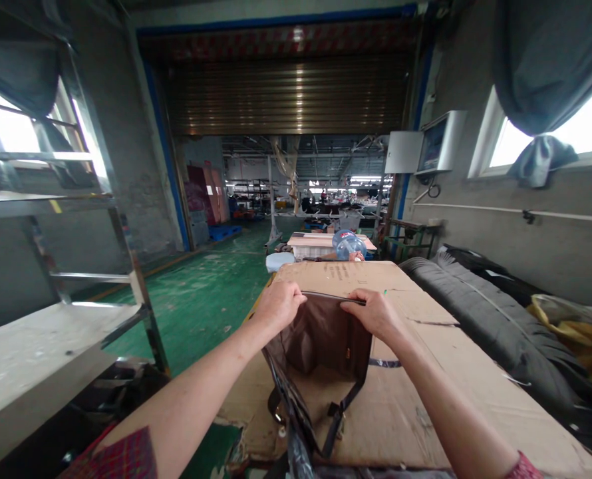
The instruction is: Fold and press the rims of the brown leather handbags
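Note:
A brown-lined bag [320,332] with dark straps hangs opened between my two hands, above a table covered in cardboard [416,406]. My left hand [281,305] pinches the left end of its far top edge. At the right end of that same edge, my right hand [373,311] grips with thumb and fingers. A small zipper pull [348,352] shows on the lining. One dark strap [334,422] with metal fittings dangles toward the cardboard. Folds hide the near side of the bag.
A blue water jug [346,245] and a white tub [279,261] stand past the table's far end. Grey fabric rolls [490,326] lie along the right. At the left is a metal rack [141,299] with a white shelf. Green floor leads under a half-raised roller shutter [296,93].

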`<action>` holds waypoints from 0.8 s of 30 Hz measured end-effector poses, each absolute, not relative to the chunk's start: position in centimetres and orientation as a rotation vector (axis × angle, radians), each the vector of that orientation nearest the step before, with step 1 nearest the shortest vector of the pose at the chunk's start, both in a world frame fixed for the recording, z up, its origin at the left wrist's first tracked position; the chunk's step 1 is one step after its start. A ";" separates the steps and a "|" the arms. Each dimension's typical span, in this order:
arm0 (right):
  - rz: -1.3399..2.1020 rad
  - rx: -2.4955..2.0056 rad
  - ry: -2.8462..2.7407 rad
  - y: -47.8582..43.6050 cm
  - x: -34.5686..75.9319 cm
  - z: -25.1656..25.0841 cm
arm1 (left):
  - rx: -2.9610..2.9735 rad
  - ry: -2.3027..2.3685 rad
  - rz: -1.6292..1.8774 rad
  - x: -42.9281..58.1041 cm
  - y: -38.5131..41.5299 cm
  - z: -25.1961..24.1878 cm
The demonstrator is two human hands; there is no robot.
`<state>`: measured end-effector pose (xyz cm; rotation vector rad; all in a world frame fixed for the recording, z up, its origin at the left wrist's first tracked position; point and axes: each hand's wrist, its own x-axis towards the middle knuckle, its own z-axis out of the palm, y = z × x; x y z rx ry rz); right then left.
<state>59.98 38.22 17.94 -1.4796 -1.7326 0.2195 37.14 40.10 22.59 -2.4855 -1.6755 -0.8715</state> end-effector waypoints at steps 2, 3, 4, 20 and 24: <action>0.081 -1.470 -1.869 38.0 59.2 19.1 | -2.474 -1.682 -0.859 37.1 40.0 22.7; 0.014 -1.472 -1.929 37.9 58.8 19.7 | -2.467 -1.683 -0.855 37.1 40.0 22.6; -0.040 -1.482 -1.979 37.9 58.4 20.1 | -2.459 -1.683 -0.853 37.1 40.0 22.6; -0.350 -1.615 -2.208 38.6 53.6 21.6 | -2.439 -1.693 -0.819 36.8 39.7 22.6; -0.355 -1.621 -2.215 38.7 53.1 21.7 | -2.446 -1.694 -0.834 36.7 39.8 22.5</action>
